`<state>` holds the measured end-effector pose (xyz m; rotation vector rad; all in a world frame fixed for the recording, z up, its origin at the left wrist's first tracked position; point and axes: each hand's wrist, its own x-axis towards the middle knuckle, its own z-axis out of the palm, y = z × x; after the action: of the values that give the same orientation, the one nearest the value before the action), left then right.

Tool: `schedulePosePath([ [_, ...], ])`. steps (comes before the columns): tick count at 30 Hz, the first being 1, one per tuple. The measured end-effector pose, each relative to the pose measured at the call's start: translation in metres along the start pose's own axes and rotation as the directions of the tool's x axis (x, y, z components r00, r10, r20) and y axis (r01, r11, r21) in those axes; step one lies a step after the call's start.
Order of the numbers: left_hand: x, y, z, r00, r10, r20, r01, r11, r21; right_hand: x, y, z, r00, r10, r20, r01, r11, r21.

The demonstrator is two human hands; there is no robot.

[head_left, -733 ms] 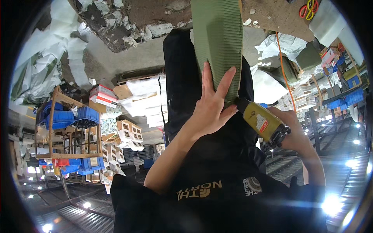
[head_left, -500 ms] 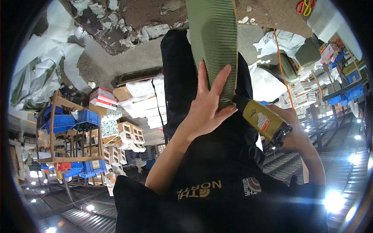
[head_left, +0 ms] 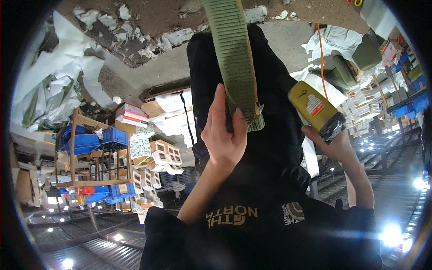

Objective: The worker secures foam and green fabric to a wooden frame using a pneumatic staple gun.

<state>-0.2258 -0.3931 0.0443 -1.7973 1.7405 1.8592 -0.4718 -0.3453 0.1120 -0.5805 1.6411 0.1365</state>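
My left hand [head_left: 225, 139] grips the near end of a long panel [head_left: 231, 58] covered in green ribbed cloth. Its fingers run along the panel's left edge and the thumb presses on the ribbed face. Loose cloth [head_left: 257, 120] with a frayed edge bunches at that end. To the right, my right hand [head_left: 335, 144] is closed around a staple gun [head_left: 315, 108] with an olive-yellow body and a dark rear cap. Its nose points up and left, apart from the panel. The gun's body partly hides my right fingers.
A brown work surface [head_left: 297, 9] with torn white scraps lies at the far side. Scissors [head_left: 357, 2] show at its right edge. An orange hose [head_left: 322, 58] hangs behind the gun. Blue bins [head_left: 83, 143] fill a wooden rack at left; white sheeting [head_left: 58, 67] hangs above it.
The staple gun has drawn away from the panel's end, to the right and up. My left hand and the panel have shifted left, and loose cloth now shows at the panel's end.
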Motion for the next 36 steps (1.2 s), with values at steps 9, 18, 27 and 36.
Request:
schedulePosePath([
  [9,0.047,0.054,0.058,0.999,0.04,0.028,-0.049,0.883,0.468,0.015,0.042,-0.001,0.955,0.294,-0.046,-0.272,0.925,0.264],
  [18,0.083,0.072,0.067,0.997,0.012,-0.08,0.017,0.939,0.343,0.025,0.156,-0.005,0.946,0.188,-0.262,-0.01,0.83,0.558],
  [27,0.159,0.095,0.075,0.866,0.499,0.007,-0.191,0.318,0.929,0.042,0.216,-0.002,0.949,0.151,-0.275,0.093,0.702,0.706],
  [36,0.16,0.012,0.095,0.956,0.289,0.047,-0.207,0.556,0.805,0.069,0.207,-0.008,0.968,0.011,-0.251,0.122,0.855,0.505],
])
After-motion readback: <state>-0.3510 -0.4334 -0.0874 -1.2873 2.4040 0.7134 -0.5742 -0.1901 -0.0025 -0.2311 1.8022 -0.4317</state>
